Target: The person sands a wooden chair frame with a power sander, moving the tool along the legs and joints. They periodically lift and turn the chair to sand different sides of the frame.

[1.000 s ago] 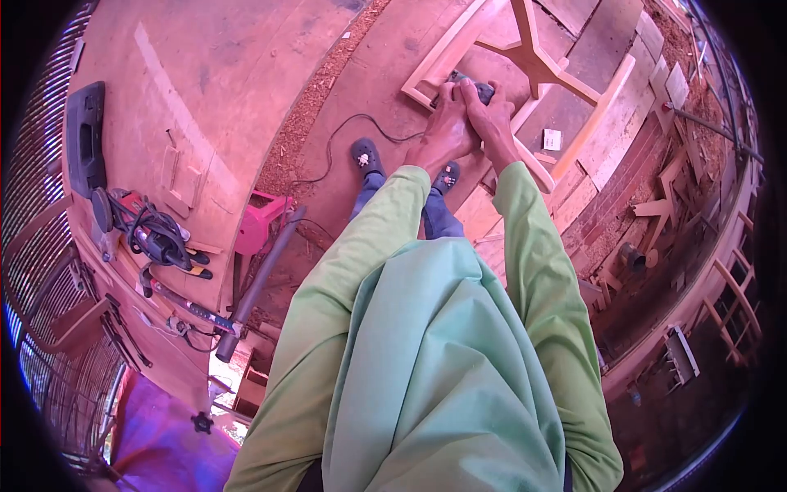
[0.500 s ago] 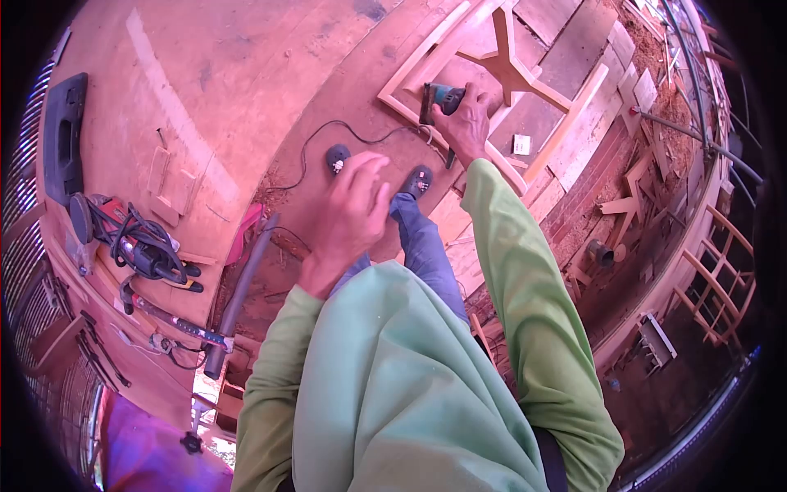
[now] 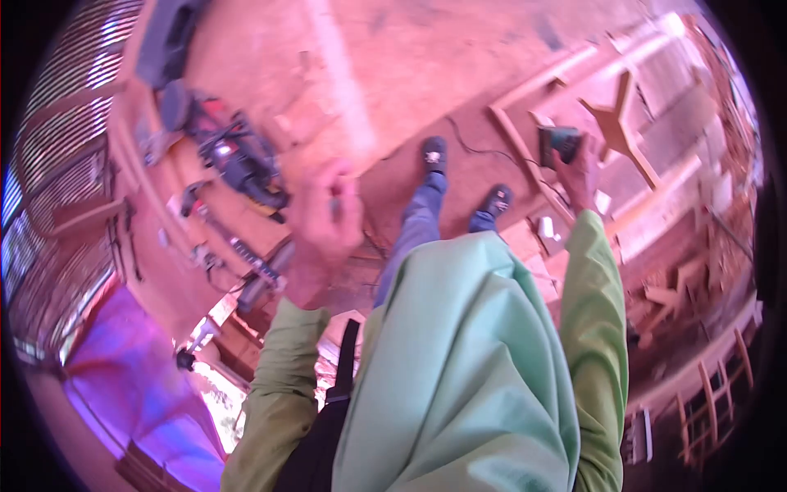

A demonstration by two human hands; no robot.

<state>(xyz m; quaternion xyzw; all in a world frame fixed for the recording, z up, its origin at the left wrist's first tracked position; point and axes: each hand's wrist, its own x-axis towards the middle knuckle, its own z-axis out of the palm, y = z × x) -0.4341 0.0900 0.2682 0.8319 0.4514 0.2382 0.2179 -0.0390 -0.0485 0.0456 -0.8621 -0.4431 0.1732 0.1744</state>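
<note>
My right hand (image 3: 580,168) is wrapped round a teal and black power sander (image 3: 562,141), which rests by the wooden frame (image 3: 512,135) on the floor. A cord (image 3: 492,152) curves over the floor beside the sander. My left hand (image 3: 328,217) is raised on the left, in front of the workbench edge. Motion smears its fingers, and I cannot make out anything in it. Nearest to it on the bench lies a red and black power tool (image 3: 238,156) with a bundled cord.
A hammer (image 3: 229,238) lies along the bench's near edge, and a dark case (image 3: 168,41) at its far left. A Y-shaped wooden piece (image 3: 616,127) sits within the floor frame. Wood offcuts (image 3: 676,291) lie at right. My shoes (image 3: 434,154) stand between bench and frame.
The view has swung left, so the scene sits further right. My left hand has moved towards the bench tools and blurred. My right hand still grips the sander.
</note>
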